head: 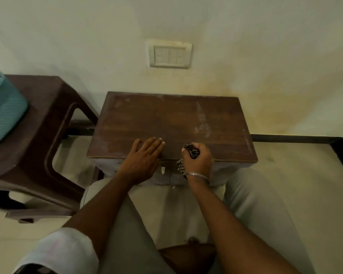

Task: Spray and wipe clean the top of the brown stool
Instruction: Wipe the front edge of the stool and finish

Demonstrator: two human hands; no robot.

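Note:
The brown wooden stool (172,119) stands against the wall, its flat top showing pale streaks and smears, most of them on the right side. My left hand (145,157) lies flat and open on the near edge of the top, fingers spread. My right hand (198,161) is at the same near edge, fist shut on a bunched dark-and-light checked cloth (190,152), part of which hangs down over the stool's front. No spray bottle is in view.
A dark brown plastic stool (38,135) stands to the left, carrying a teal basket (2,115). A white switch plate (169,54) is on the wall above. My knees in light trousers (251,194) sit close under the stool's front. Pale floor lies to the right.

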